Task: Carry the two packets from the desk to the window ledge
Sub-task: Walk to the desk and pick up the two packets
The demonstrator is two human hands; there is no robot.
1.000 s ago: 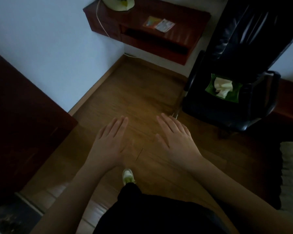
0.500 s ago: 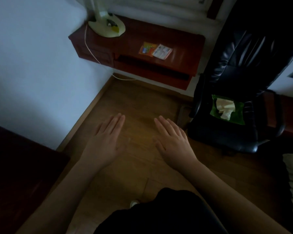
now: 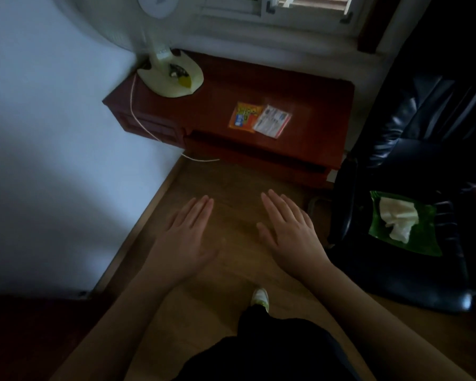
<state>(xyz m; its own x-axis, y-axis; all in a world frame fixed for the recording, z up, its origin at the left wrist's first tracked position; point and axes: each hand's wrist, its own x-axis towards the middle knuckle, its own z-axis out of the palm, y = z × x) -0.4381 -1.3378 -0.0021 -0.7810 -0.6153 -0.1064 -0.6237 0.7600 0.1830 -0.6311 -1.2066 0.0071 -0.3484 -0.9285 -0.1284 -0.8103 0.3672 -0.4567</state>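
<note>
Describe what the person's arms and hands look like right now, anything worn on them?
Both forearms are bare as far as the picture shows, with no sleeves in view. The left hand and the right hand wear no gloves, and no rings, watch or bracelets are visible, though the light is dim. Lower down the person wears dark clothing and a light-coloured shoe.

Setting read as a home room, prob. bedroom/study. Indicated by: wood-plank floor (image 3: 231, 188), low red-brown desk (image 3: 300, 86) set against wall under a window (image 3: 286, 6), desk fan (image 3: 171, 75) w/ cord, black padded armchair (image 3: 423, 133). Dimly lit.
</note>
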